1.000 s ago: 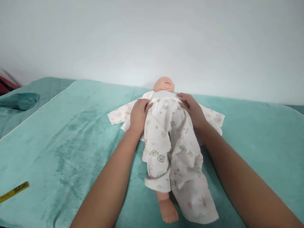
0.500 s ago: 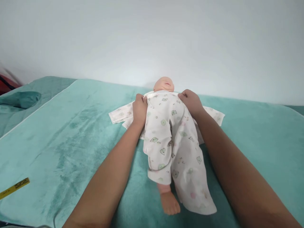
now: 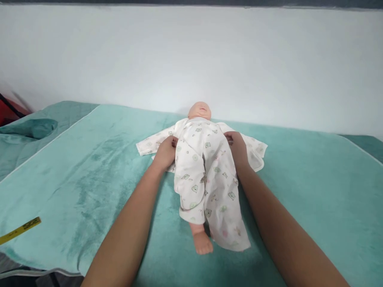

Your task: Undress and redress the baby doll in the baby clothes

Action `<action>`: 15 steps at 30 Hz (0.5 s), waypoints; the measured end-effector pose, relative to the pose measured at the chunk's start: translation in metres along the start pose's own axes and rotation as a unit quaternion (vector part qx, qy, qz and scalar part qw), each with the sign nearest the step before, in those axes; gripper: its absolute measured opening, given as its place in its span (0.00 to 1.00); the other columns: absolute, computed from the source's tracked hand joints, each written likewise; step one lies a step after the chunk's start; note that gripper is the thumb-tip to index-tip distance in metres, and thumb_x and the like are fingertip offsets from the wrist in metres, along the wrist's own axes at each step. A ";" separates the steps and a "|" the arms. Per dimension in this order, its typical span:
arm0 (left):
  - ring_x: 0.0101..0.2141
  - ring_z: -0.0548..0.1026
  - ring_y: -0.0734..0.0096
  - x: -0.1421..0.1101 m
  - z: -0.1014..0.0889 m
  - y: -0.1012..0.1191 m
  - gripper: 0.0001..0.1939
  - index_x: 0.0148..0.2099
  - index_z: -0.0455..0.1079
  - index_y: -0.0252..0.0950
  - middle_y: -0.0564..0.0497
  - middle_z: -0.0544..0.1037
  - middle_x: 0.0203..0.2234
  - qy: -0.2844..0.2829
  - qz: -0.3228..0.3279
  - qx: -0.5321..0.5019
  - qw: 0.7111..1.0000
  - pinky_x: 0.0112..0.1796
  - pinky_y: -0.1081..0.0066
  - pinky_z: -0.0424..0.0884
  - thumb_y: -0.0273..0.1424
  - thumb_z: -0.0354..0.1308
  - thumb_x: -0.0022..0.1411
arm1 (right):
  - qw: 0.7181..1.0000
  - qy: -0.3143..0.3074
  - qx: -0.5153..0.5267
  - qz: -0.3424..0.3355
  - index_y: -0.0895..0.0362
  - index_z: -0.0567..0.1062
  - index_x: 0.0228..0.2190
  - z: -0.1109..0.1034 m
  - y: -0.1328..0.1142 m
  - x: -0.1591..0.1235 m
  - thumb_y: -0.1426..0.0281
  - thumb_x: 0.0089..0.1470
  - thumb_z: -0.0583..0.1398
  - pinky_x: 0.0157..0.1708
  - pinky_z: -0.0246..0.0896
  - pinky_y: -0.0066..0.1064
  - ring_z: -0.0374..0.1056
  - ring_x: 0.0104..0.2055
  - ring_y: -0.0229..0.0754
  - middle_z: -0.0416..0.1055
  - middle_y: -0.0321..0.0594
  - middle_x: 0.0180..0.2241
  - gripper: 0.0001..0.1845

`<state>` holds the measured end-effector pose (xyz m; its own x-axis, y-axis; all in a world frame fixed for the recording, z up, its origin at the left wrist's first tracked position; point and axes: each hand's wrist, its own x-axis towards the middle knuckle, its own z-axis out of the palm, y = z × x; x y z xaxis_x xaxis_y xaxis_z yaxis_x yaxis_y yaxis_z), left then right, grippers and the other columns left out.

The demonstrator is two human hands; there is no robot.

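Both hands have come down from the top of the pants to beside the hips since the last frame, so the printed pants (image 3: 191,159) now sit high on the doll's chest with nobody holding the waistband. Doll (image 3: 199,111) is flat on its back, roughly mid-width on the teal-covered surface (image 3: 302,171), head up by the far edge and legs toward the near one. One bare foot (image 3: 202,243) pokes out of the left-hand pant leg; the other leg's cuff lies flat and wide, covering whatever's in it. Matching white top (image 3: 155,141) is under the pants, sleeves spread toward the left and right edges.

Left hand (image 3: 166,152) is against the left side of the pants, fingers curled in. Right hand (image 3: 237,148) mirrors it on the other side, fingers bent too. Can't tell if either one is actually pinching cloth, tips are hidden.

Further out, a yellow strip (image 3: 20,230) lies by the left edge, near the close corner. Pale wall (image 3: 191,56) runs behind the far edge, and something red (image 3: 10,111) shows past the far left corner.
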<state>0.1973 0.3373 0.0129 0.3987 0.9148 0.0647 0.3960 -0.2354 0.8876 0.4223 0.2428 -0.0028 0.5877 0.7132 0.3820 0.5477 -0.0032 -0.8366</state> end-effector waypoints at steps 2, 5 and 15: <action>0.35 0.72 0.62 -0.005 -0.007 0.003 0.08 0.35 0.71 0.36 0.49 0.78 0.31 -0.058 0.015 -0.013 0.998 0.38 0.66 0.66 0.27 0.57 0.48 | 0.998 -0.036 -0.006 0.041 0.52 0.72 0.31 -0.008 -0.003 -0.009 0.68 0.44 0.59 0.39 0.64 0.37 0.68 0.38 0.45 0.74 0.38 0.34 0.08; 0.34 0.73 0.62 -0.008 -0.016 0.006 0.12 0.35 0.72 0.36 0.49 0.79 0.30 -0.122 -0.007 -0.063 0.991 0.36 0.66 0.68 0.26 0.59 0.44 | 0.987 -0.123 0.033 0.100 0.52 0.75 0.31 -0.019 -0.005 -0.014 0.67 0.44 0.61 0.37 0.65 0.36 0.70 0.38 0.47 0.76 0.36 0.31 0.08; 0.35 0.76 0.62 -0.008 -0.028 0.006 0.14 0.38 0.76 0.36 0.48 0.79 0.29 -0.199 -0.053 -0.209 0.956 0.38 0.64 0.72 0.25 0.62 0.44 | 0.902 -0.301 0.229 0.208 0.51 0.82 0.35 -0.036 -0.003 0.000 0.64 0.43 0.69 0.44 0.70 0.44 0.73 0.43 0.52 0.79 0.40 0.36 0.13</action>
<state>0.1737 0.3380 0.0303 0.6913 0.7088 -0.1400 0.1188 0.0797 0.9897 0.4426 0.2177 0.0139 0.1792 0.9692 -0.1691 -0.0298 -0.1664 -0.9856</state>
